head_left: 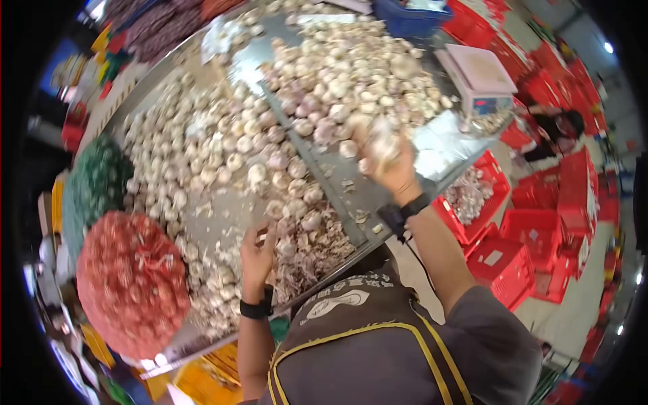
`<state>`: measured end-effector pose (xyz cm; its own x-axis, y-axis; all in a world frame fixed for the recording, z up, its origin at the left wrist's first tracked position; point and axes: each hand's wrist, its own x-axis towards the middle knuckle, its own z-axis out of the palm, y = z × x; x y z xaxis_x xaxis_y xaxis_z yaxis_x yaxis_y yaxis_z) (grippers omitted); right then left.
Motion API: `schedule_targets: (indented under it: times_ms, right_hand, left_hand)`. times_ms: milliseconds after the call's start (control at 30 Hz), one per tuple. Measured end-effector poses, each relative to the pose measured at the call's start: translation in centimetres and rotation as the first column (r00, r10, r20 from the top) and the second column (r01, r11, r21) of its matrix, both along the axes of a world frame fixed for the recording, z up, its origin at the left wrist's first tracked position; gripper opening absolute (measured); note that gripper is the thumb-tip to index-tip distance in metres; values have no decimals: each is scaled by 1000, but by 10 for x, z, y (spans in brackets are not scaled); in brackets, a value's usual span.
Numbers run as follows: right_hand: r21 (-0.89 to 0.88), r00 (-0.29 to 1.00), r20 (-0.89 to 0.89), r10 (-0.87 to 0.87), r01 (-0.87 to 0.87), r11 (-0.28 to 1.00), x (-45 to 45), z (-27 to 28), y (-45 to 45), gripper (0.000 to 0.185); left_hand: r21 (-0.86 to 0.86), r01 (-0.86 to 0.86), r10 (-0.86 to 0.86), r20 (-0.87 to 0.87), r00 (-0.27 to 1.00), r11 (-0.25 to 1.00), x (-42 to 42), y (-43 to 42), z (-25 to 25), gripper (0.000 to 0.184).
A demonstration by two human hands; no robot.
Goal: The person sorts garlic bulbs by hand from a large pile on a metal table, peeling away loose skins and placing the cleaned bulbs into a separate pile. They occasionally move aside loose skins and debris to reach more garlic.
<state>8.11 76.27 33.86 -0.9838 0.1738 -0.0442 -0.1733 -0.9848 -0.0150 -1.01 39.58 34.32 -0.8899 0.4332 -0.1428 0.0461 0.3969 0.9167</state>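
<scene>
Loose garlic bulbs (337, 88) cover much of the metal table, split by a raised metal strip (304, 152). My right hand (397, 170) is above the table, right of the strip, with its fingers around a whitish garlic bulb (385, 140). Motion blurs the fingertips and the bulb, so I cannot tell if more than one is held. My left hand (257, 255) hovers at the near side, fingers apart and nothing visible in them. Beside it lie more bulbs and a heap of loose garlic skins (314, 246).
A red net sack (131, 283) and a green net sack (101, 179) of garlic stand at left. A digital scale (479, 74) sits at the far right, near white plastic sheets (439, 145). Red crates (503, 266) are stacked beyond the right edge, where another person (550, 135) is.
</scene>
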Motion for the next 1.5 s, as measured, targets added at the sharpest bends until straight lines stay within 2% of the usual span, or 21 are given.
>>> schedule_targets:
  times_ms: [100, 233, 333, 400, 500, 633, 700, 733, 800, 833, 867, 933, 967, 1000, 1033, 1100, 1167, 1200, 1267, 1433, 1500]
  right_hand:
    - [-96, 926, 175, -335, 355, 930, -24, 40, 19, 68]
    - [448, 885, 452, -110, -119, 886, -38, -17, -7, 47]
    - [872, 856, 480, -190, -489, 1, -44, -45, -60, 28]
    - [699, 950, 260, -175, -310, -644, -48, -46, -83, 35]
    - [504, 999, 49, 7, -19, -864, -53, -68, -101, 34]
    - [497, 923, 383, 34, -174, -850, -67, -54, -104, 35]
    - [540, 907, 412, 93, -160, -826, -79, -46, -89, 36]
    - [679, 885, 457, 84, -286, -676, -85, -47, -80, 35]
    - [837, 832, 536, 146, -500, -223, -95, -40, -65, 33]
    - [821, 812, 547, 204, -568, 58, -102, -30, -59, 33]
    - [813, 801, 557, 218, -580, 54, -110, -20, -57, 33]
    - [467, 756, 561, 339, -627, 624, -125, -8, -55, 30]
    - [462, 748, 568, 344, -635, 619, -133, -14, -55, 30]
    - [518, 749, 537, 387, -656, 549, -141, -22, -55, 30]
    - [575, 747, 506, 431, -665, 477, -149, -27, -56, 29]
    - [643, 707, 601, 371, -704, 300, -164, -28, -74, 25]
    - [764, 854, 465, 234, -253, -593, -175, -38, -90, 28]
    - [763, 854, 462, 238, -247, -597, -177, -39, -98, 28]
    - [201, 889, 459, 11, -92, -975, -176, -34, -117, 37]
    - [-2, 834, 552, -19, -21, -1000, -187, -42, -151, 45]
    - [-49, 849, 529, -9, 20, -999, -189, -57, -157, 46]
  left_hand:
    - [-153, -89, 86, -27, 996, 984, -6, -21, -24, 33]
    - [-254, -116, 82, -140, 987, 960, -6, -28, -46, 36]
    - [-322, -97, 33, -198, 980, 942, -16, -8, -57, 38]
    - [-337, -88, 15, -212, 977, 938, -27, 15, -58, 38]
    - [-327, 15, -79, -181, 980, 945, -48, 47, -58, 42]
    - [-533, 148, -210, -57, 976, 833, -68, 45, -83, 44]
    - [-264, 34, -48, -46, 998, 964, -71, 21, -84, 44]
    - [-245, -128, 152, 80, 985, 961, -69, 9, -57, 36]
    - [274, -546, 331, 558, 761, 792, -74, -37, -80, 29]
    - [259, -564, 349, 566, 746, 784, -70, -52, -69, 29]
    - [353, -625, 271, 677, 684, 696, -65, -63, -43, 28]
    - [422, -696, 176, 770, 614, 582, -62, -69, -38, 27]
    - [163, -459, 277, 609, 743, 873, -61, -66, -48, 31]
    - [-199, -191, 259, 420, 870, 961, -59, -64, -57, 34]
    - [-196, -192, 260, 426, 866, 961, -54, -51, -51, 34]
    - [-685, 119, -79, 89, 993, 719, -42, -18, -28, 39]
    - [-706, 168, -128, 110, 986, 688, -40, -10, -40, 42]
    - [-731, 217, -177, 133, 975, 647, -39, -10, -46, 45]
    - [-692, 179, -123, 130, 984, 700, -42, -16, -37, 47]
    - [-310, -138, 230, 283, 931, 941, -37, -60, -43, 49]
    - [254, -461, 248, 580, 776, 850, -29, -71, -33, 45]
